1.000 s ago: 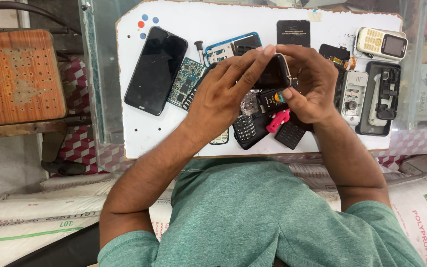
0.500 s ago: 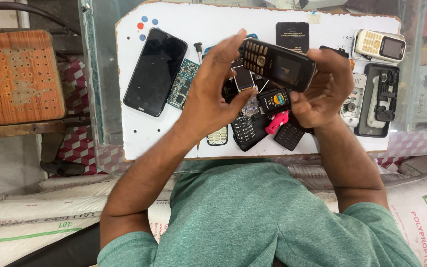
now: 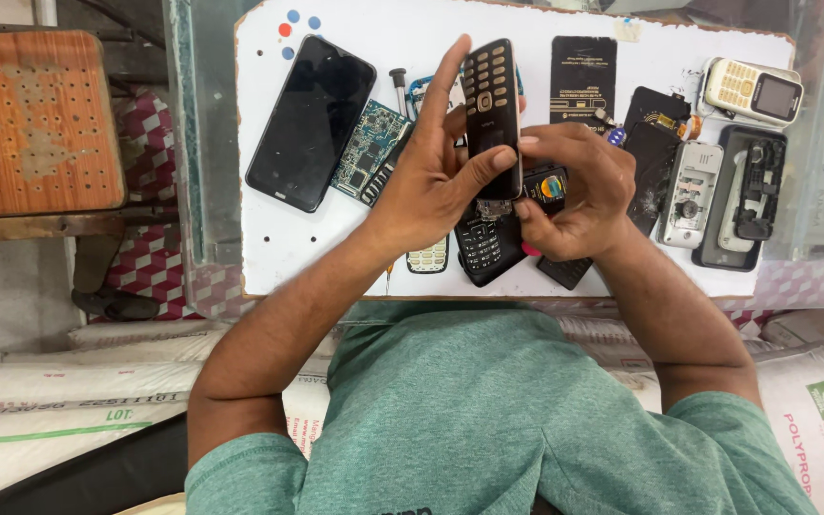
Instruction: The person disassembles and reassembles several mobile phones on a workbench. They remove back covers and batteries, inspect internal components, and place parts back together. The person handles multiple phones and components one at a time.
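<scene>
Gripping a black keypad phone (image 3: 489, 113) — left hand (image 3: 431, 181), right hand (image 3: 574, 195) touching.

Glossy black plastic keypad phone (image 3: 490, 114); glassy-smooth black slab smartphone (image 3: 310, 121); matt white painted bench (image 3: 269, 248); worn, pitted orange wooden stool (image 3: 35, 119).

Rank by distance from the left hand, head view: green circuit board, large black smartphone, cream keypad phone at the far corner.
From the left hand:
1. green circuit board, just beside it.
2. large black smartphone, farther out on that side.
3. cream keypad phone, far opposite corner of the white board.
</scene>
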